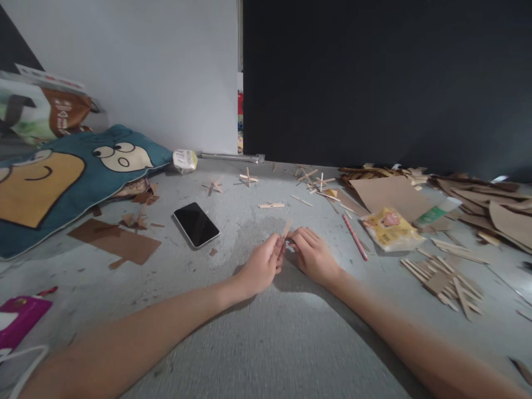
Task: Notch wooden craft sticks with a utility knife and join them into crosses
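My left hand (265, 262) is closed in a pinch around a flat wooden craft stick (287, 225), whose upper end points up and away from me. My right hand (311, 254) is closed just beside it, fingertips bent in toward the stick's lower part. Something small and dark shows between the two hands, too small to name. A short pair of craft sticks (271, 205) lies beyond my hands. Farther back stand crossed-stick pieces (248, 178). A red patterned pencil (355, 238) lies right of my right hand.
A phone (196, 224) and brown cardboard (114, 241) lie to the left, near a blue cushion (97, 166). On the right are a yellow packet (390, 228), a glue stick (437, 211), loose craft sticks (461, 296) and cardboard scraps (511, 221). A dark panel (386, 83) rises behind.
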### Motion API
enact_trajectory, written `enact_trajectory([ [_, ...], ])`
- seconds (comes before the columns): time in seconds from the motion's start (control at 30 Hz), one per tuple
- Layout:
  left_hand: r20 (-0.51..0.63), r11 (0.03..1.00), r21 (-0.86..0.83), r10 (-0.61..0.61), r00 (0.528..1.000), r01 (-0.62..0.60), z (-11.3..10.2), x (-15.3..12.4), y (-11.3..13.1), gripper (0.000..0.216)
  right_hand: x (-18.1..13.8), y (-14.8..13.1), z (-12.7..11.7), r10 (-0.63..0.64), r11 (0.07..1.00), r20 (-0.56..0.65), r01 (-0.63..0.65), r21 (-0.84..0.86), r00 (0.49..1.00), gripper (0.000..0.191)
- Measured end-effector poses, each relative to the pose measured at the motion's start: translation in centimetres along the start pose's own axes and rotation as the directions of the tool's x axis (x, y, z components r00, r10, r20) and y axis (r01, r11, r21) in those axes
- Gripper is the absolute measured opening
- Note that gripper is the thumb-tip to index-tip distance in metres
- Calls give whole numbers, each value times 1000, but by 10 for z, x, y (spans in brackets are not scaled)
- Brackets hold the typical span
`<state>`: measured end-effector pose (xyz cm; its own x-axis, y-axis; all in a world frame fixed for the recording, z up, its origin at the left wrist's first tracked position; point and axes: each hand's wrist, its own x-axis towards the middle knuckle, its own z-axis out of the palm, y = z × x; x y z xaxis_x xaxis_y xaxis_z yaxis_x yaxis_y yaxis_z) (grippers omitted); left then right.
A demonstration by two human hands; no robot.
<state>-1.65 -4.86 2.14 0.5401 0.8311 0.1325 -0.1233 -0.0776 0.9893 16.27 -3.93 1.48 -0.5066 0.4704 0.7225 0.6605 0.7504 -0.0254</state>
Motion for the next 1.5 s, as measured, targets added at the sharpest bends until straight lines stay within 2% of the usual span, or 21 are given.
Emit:
enact_trajectory([
  [0.13, 87, 995, -100, 18, 996, -9, -2, 3, -3, 47, 0, 1, 1, -3, 1000, 22, 3, -25, 1000, 23],
  [0.23, 109, 993, -119, 13, 994, 0, -3, 4, -2, 46, 0, 1, 2, -5, 999, 26, 6, -44, 1000, 23],
  [0.47, 41, 998, -64, 11, 999, -8, 1, 0, 0, 47, 1, 1, 1, -6, 999, 3, 6, -43, 1000, 20],
  [0.8, 25, 998, -54, 29, 999, -28, 3, -4, 4, 46, -2, -1, -3, -1, 999, -47, 3, 44, 999, 22],
  [1.0, -94, 992, -120, -37, 995, 26, -1, 2, 0, 49, -9, -1, -4, 111, 987, -104, -98, 125, 988, 24],
  [1.23, -27, 994, -101, -32, 999, 30, -3, 2, 0, 49, -10, 0, -1, 139, 986, -62, -132, 100, 988, 24],
  [1.37, 33, 996, -74, -49, 998, 51, -3, 0, 0, 49, -10, 6, 2, 218, 974, -165, -203, 103, 962, 28],
  [1.5, 85, 995, -60, -75, 994, 80, -3, -1, 1, 49, -7, 15, -3, 146, 989, -163, -138, 59, 976, 34],
])
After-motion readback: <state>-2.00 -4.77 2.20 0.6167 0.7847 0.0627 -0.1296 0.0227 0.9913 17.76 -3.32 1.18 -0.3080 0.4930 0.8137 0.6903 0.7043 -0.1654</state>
